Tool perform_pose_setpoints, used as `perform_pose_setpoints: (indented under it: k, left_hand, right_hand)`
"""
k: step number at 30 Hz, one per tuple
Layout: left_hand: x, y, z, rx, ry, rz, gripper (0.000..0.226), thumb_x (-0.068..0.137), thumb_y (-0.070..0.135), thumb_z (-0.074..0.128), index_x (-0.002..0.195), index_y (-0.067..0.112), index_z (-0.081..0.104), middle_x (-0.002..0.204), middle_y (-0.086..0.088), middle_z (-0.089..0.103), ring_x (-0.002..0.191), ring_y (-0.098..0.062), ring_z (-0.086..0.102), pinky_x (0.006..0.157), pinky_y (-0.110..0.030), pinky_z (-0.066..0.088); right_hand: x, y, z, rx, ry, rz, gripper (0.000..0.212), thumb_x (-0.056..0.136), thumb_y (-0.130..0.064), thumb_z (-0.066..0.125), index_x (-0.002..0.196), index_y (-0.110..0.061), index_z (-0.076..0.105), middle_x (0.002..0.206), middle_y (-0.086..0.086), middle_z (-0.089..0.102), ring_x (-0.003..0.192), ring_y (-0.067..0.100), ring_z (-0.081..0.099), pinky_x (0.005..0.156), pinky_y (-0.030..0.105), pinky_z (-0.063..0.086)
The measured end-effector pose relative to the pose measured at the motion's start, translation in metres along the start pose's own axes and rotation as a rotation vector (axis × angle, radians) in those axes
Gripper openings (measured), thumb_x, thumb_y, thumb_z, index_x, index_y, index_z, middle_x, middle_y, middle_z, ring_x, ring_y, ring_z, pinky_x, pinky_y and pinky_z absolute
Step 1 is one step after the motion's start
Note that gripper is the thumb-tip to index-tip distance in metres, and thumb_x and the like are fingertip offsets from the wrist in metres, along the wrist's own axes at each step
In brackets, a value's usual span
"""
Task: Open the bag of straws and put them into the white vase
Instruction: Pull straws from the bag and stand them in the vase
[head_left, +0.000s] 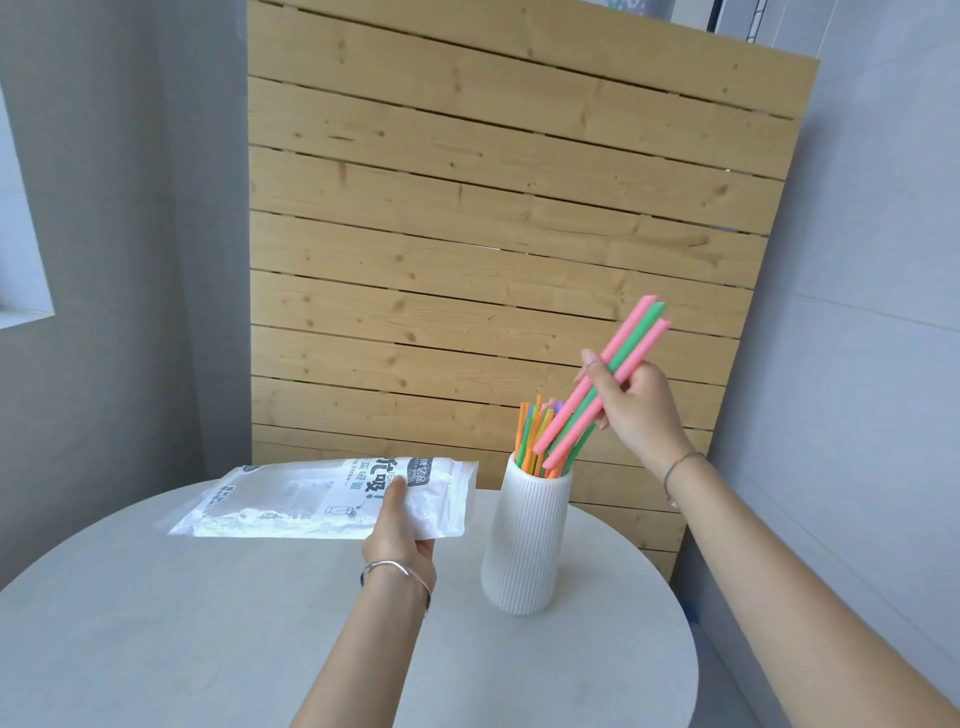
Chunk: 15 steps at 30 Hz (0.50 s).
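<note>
Straws (636, 332), two pink and one green, slant in the curled fingers of the right hand (641, 410), lower ends at the mouth of the white vase (524, 545) among other straws (530, 436). Left hand (397, 540) pinches the plastic bag (311, 499) over the round table (208, 623), left of the vase.

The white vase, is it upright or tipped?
Upright: the white vase stands on its base on the table, straws rising from its mouth.
</note>
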<state>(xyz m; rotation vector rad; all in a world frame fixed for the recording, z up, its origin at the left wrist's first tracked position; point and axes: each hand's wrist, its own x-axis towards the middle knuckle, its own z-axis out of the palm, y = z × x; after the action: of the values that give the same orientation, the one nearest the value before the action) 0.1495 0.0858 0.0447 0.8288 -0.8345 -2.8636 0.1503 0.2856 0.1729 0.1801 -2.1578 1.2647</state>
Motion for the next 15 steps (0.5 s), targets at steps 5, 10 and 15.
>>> perform_pose_setpoints:
  k: [5, 10, 15]
  left_hand:
    - [0.0001, 0.0018, -0.0013, -0.008, -0.009, 0.007, 0.049, 0.084, 0.024, 0.068, 0.128, 0.007, 0.055, 0.116, -0.004, 0.059, 0.081, -0.011, 0.060, 0.081, -0.025, 0.047]
    - [0.0004, 0.0028, -0.0012, -0.009, -0.010, 0.016, 0.049, 0.084, 0.025, 0.068, 0.128, 0.007, 0.055, 0.116, -0.004, 0.058, 0.078, -0.009, 0.059, 0.082, -0.025, 0.046]
    - [-0.0004, 0.0027, -0.0021, 0.007, -0.013, 0.003, 0.049, 0.083, 0.025, 0.068, 0.127, 0.007, 0.055, 0.116, -0.005, 0.058, 0.091, -0.016, 0.060, 0.084, -0.026, 0.047]
  right_hand:
    - [0.0008, -0.0009, 0.0025, -0.062, -0.063, -0.031, 0.034, 0.089, -0.038, 0.056, 0.069, -0.012, 0.065, 0.065, 0.016, 0.065, 0.061, 0.026, 0.066, 0.058, 0.037, 0.055]
    - [0.0022, -0.0013, 0.0019, -0.084, -0.097, -0.040, 0.033, 0.086, -0.038, 0.060, 0.072, -0.009, 0.065, 0.069, 0.012, 0.068, 0.067, 0.025, 0.069, 0.063, 0.039, 0.058]
    - [0.0022, 0.0031, 0.0051, -0.132, -0.203, -0.022, 0.036, 0.084, -0.040, 0.062, 0.081, -0.005, 0.068, 0.081, 0.017, 0.073, 0.077, 0.025, 0.072, 0.071, 0.040, 0.060]
